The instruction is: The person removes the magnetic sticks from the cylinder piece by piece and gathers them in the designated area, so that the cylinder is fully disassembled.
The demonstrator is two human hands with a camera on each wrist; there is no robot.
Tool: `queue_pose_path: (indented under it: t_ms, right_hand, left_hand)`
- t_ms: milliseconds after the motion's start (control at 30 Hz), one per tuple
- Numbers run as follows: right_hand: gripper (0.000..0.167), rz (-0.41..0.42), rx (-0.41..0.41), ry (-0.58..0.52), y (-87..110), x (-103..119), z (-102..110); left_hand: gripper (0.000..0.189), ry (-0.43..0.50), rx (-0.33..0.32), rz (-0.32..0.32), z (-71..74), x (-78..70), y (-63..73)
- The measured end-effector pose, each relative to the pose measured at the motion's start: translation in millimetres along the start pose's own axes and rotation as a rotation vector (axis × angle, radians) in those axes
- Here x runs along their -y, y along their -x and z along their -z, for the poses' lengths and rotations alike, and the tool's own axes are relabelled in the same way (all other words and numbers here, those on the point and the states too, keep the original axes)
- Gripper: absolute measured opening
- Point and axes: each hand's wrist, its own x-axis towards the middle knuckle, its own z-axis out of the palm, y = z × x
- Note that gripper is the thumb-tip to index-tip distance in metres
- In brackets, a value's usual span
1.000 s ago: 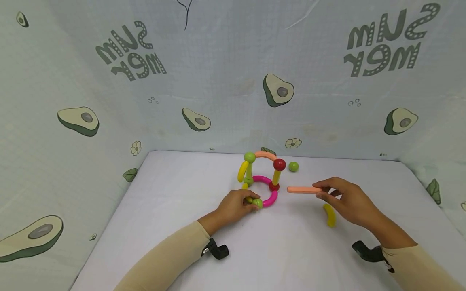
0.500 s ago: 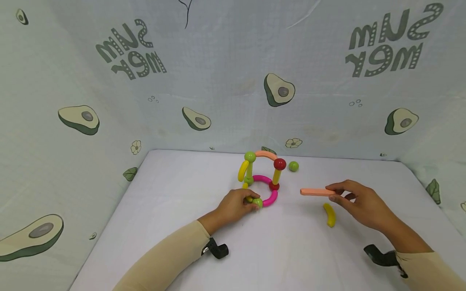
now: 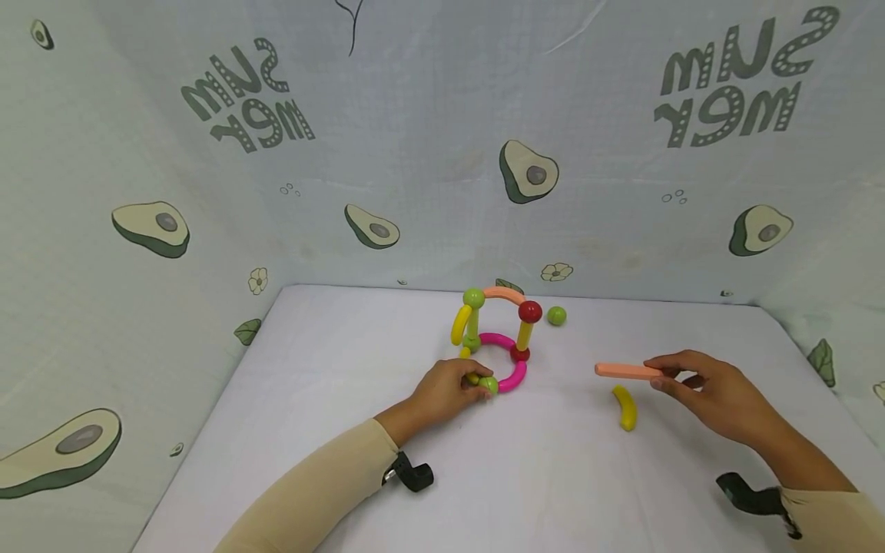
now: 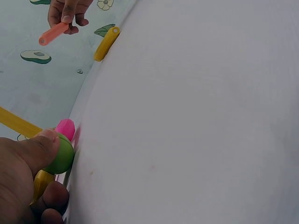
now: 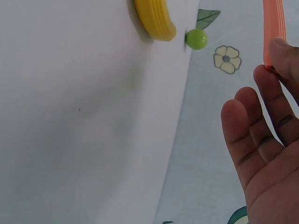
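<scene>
A toy frame of coloured sticks and balls stands at the back middle of the table in the head view. Its base has pink curved sticks [image 3: 512, 378], with a red ball [image 3: 530, 312] and a light green ball [image 3: 473, 299] on top of its uprights. My left hand [image 3: 449, 390] grips the frame's front green ball [image 4: 63, 156], thumb on it in the left wrist view. To the right, my right hand [image 3: 719, 395] pinches one end of an orange stick [image 3: 625, 372] above the table. The stick points left toward the frame.
A yellow curved stick [image 3: 625, 408] lies on the white table below the orange stick. One loose green ball [image 3: 556, 316] sits behind, right of the frame. A printed cloth [image 3: 442, 153] hangs along the table's back edge.
My right hand has moved to the right and slightly toward me, carrying the orange stick away from the frame. The left hand and the frame have stayed in place.
</scene>
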Motion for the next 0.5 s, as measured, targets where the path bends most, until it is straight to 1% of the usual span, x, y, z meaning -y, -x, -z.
queue_pose_path:
  t_ms: [267, 500]
  right_hand:
    - [0.029, -0.04, 0.032, 0.011, 7.3, -14.6, 4.8]
    - [0.031, -0.117, 0.078, 0.019, 13.0, -26.1, 11.1]
  left_hand:
    - [0.028, 0.003, 0.0, 0.008, 0.3, -0.5, 0.8]
    - [0.028, 0.01, 0.001, 0.008, 0.1, -0.3, 0.7]
